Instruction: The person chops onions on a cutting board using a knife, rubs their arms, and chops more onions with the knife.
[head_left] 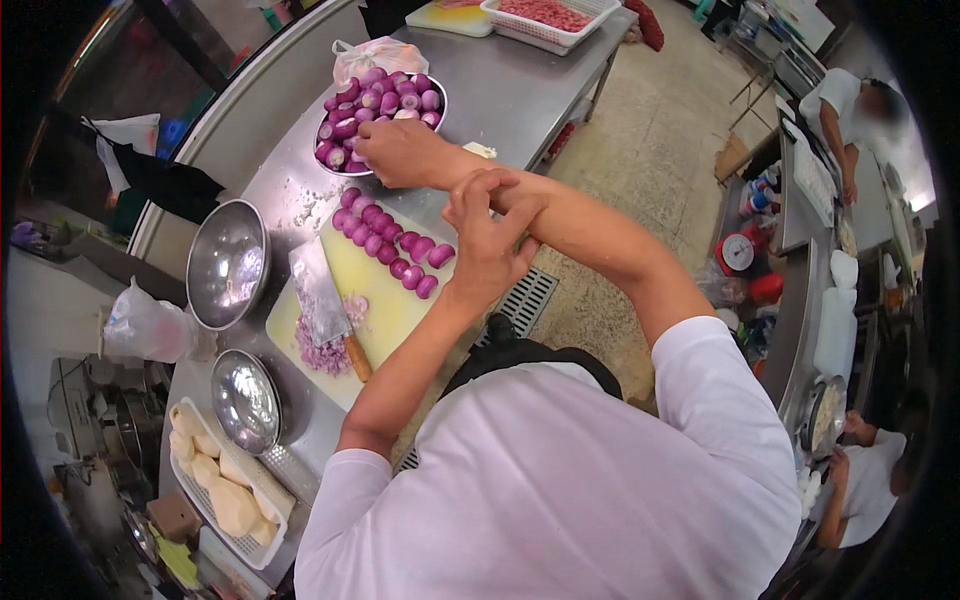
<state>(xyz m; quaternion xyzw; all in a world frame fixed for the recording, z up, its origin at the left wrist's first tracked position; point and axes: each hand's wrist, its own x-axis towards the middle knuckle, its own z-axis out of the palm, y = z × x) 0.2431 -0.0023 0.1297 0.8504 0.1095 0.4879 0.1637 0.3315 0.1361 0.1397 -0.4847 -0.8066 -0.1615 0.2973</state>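
My right hand reaches over the near rim of a steel bowl heaped with peeled purple shallots. Its fingers curl down against the shallots, and the fingertips are partly hidden. My left hand is bent across my right forearm, fingers apart, touching the skin and holding no object. Below both hands lies a yellowish cutting board with several whole shallots in rows. A cleaver with a wooden handle rests flat on the board, beside and partly over chopped shallot.
Two steel bowls, one large and one smaller, stand left of the board. A white basket holds pale peeled vegetables. At the far end are a plastic bag and a basket of pink meat. Other people work at the right.
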